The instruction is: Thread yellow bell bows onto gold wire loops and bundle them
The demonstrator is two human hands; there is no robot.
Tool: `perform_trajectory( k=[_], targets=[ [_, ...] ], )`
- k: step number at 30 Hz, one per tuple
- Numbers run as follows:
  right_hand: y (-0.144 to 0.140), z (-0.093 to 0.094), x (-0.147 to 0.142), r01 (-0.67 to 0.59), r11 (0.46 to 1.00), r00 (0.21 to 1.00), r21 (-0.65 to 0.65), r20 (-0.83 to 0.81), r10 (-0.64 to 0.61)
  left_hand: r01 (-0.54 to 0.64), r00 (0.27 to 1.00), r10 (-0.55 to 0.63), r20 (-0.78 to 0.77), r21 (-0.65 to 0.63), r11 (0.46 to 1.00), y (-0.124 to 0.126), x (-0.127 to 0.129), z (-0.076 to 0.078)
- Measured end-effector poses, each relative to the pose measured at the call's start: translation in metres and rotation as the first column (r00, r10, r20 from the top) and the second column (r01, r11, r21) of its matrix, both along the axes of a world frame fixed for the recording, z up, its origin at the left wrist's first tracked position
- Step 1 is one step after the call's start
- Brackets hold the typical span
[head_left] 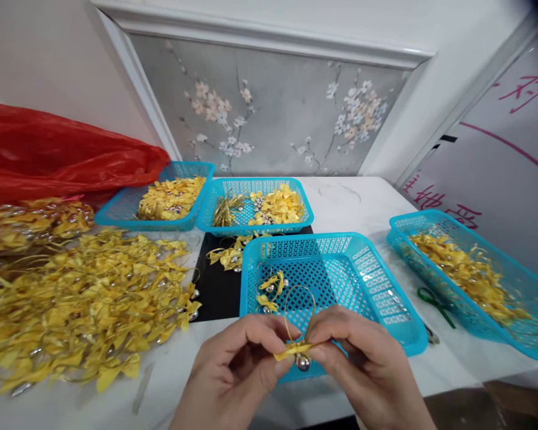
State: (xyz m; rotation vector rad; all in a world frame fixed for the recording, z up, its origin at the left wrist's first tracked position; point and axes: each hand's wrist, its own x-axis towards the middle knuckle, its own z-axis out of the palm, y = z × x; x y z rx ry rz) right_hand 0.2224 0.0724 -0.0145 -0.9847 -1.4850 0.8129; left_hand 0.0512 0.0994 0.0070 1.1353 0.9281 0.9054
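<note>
Two hands, left hand (233, 367) and right hand (363, 358), fingers pinching one yellow bow (292, 351) with one bell (303, 362); four blue baskets (341, 263) on the counter (354, 203).

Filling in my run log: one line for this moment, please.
left hand + right hand: pinching yellow bow with bell | over near basket | bow pile left

Left hand (233, 364) and right hand (363, 364) close together, fingers (282, 334) pinched, palms inward
</note>
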Motion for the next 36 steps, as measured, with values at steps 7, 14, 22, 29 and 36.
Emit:
perform_trajectory(
  k=[7,14,22,29,36],
  targets=[
    [-0.006,-0.005,-0.010,0.054,0.984,0.992,-0.170,-0.103,-0.073,-0.077,0.997,0.077,0.015,-0.016,0.997,-0.001,0.003,0.001],
    [-0.008,0.001,-0.010,0.100,0.986,0.984,-0.133,-0.132,-0.118,-0.071,0.997,0.072,0.030,-0.023,0.997,0.003,0.001,-0.006],
    [-0.008,0.000,-0.015,0.174,0.985,0.982,0.005,0.077,-0.174,-0.179,0.984,0.178,0.013,0.042,0.983,-0.002,0.001,-0.010],
    [-0.010,0.002,-0.016,0.042,0.941,0.956,-0.336,-0.261,-0.136,-0.182,0.981,0.187,0.046,-0.086,0.979,-0.003,0.004,-0.006],
    [-0.008,0.004,-0.018,-0.074,0.866,0.957,-0.495,-0.281,-0.078,-0.119,0.992,0.121,0.015,-0.124,0.985,-0.005,0.004,-0.005]
  ],
)
